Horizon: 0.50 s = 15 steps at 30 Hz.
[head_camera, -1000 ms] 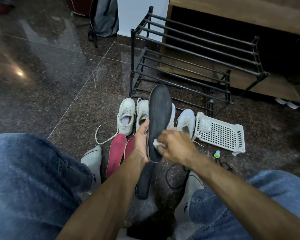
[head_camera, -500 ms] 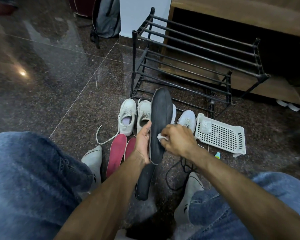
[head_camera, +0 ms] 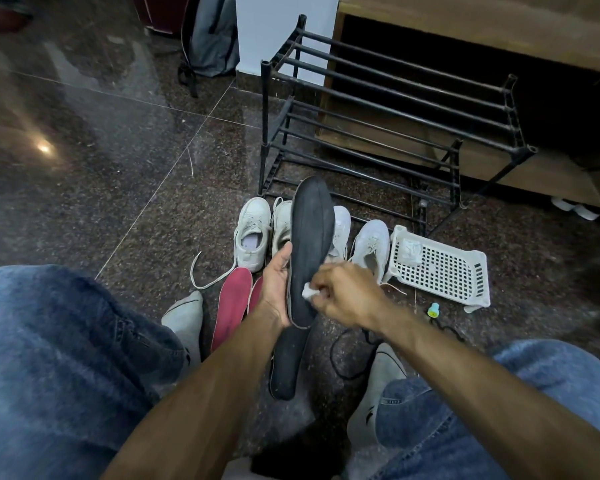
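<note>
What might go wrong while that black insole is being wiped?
The left hand holds the black insole along one edge, so the wiping push might bend it or knock it loose. The white wad pinched by the right hand is small and might slip out.

Dim indoor light, lamp glare on glossy floor [head_camera: 44, 147], wide-angle edge bending, right hand [head_camera: 343, 296] motion-blurred
</note>
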Each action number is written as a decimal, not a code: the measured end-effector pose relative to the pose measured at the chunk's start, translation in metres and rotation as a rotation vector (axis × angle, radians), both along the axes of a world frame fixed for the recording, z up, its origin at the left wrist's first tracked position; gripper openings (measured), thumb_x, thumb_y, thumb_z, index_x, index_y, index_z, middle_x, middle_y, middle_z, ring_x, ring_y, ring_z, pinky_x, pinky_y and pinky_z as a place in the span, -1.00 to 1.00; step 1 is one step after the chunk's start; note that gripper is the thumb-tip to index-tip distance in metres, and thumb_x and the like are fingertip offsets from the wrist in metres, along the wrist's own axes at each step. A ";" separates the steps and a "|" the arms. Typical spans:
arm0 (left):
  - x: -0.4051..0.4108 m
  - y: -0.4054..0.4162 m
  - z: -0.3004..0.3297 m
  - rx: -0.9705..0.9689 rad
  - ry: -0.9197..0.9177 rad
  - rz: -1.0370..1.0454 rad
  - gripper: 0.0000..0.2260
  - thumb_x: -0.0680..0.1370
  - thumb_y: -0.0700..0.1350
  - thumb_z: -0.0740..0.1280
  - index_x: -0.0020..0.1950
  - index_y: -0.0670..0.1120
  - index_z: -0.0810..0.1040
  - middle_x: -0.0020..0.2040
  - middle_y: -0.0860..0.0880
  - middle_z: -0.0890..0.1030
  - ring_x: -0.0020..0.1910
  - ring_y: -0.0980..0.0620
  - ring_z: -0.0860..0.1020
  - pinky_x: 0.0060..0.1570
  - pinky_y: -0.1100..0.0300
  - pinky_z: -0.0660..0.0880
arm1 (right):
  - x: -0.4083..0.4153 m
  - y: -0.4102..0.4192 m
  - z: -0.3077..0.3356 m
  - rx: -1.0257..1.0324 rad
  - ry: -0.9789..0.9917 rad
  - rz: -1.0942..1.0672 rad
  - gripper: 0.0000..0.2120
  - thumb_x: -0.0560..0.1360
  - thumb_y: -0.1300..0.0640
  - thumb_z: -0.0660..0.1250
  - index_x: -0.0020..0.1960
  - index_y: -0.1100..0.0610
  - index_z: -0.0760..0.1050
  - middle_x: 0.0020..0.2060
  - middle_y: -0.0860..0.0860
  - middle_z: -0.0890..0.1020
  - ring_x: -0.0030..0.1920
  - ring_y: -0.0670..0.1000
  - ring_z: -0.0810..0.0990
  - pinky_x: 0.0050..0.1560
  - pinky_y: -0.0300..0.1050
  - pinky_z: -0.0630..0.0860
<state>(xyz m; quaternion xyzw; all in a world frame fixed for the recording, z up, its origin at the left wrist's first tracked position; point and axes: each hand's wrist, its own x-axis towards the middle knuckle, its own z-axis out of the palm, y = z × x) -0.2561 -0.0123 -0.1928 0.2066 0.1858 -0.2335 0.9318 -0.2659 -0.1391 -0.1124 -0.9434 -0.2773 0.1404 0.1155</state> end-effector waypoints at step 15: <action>0.000 0.001 -0.008 -0.008 0.013 -0.006 -0.39 0.47 0.16 0.27 0.32 -0.29 0.49 0.26 -0.31 0.52 0.36 -0.24 0.44 0.33 -0.11 0.39 | -0.017 -0.002 -0.005 0.054 0.114 0.081 -0.93 0.45 0.10 0.31 -0.13 0.05 0.57 -0.26 -0.14 0.47 -0.20 0.04 0.55 -0.13 0.01 0.54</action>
